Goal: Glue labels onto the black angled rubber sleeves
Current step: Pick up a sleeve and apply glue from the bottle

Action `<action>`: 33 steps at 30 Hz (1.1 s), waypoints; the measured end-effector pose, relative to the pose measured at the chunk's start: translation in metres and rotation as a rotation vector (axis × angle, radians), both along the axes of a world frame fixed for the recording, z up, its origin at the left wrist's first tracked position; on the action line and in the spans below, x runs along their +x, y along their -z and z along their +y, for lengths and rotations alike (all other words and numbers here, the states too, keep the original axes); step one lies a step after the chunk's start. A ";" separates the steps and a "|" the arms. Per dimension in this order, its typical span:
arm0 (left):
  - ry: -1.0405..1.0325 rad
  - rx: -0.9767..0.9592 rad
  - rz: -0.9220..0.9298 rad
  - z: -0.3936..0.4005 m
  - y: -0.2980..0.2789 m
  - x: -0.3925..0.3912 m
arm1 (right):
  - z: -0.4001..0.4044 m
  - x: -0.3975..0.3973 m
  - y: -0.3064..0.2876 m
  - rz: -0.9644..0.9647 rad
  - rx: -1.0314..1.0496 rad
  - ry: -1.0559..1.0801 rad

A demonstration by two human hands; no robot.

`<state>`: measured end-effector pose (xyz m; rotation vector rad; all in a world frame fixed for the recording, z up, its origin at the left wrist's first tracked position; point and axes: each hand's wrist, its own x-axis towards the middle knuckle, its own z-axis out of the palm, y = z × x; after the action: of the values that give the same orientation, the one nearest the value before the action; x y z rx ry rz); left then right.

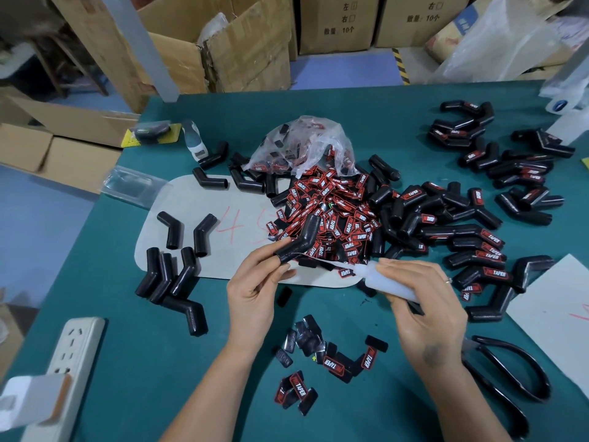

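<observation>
On our green table (pixel 197 371), ringed by cardboard boxes (pixel 242 43), our left hand (pixel 255 288) pinches a sleeve (pixel 299 240); our right hand (pixel 424 301) grips a glue bottle (pixel 379 279), its nozzle seemingly touching the sleeve.

Left hand (pixel 255 282) pinching a black angled sleeve (pixel 298 242), right hand (pixel 424 301) gripping a white glue bottle (pixel 379 275) nozzle-left, label pile (pixel 331 212) beyond, scissors (pixel 506 378) near right

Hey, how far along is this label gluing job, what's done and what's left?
Done: a spread of labelled sleeves lies to the right. In hand: the left hand holds a bare sleeve while the right hand points the glue bottle at it. Left: unlabelled sleeves on the left and a big label pile in the middle. Roughly midway, though the share is uncertain.
</observation>
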<state>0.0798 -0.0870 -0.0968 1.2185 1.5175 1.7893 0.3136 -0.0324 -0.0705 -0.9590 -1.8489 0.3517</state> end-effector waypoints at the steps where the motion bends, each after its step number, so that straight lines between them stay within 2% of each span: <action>1: 0.000 0.001 0.000 0.000 0.000 0.000 | 0.000 0.000 0.000 -0.001 -0.003 0.005; 21: -0.010 0.007 0.043 0.000 0.004 0.000 | 0.000 -0.001 -0.002 -0.023 0.020 0.024; 33: -0.009 0.039 -0.078 0.000 0.001 0.001 | 0.001 0.002 -0.004 -0.051 -0.015 0.055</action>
<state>0.0804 -0.0870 -0.0979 1.1482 1.4536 1.8581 0.3153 -0.0309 -0.0667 -1.0353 -1.8646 0.3109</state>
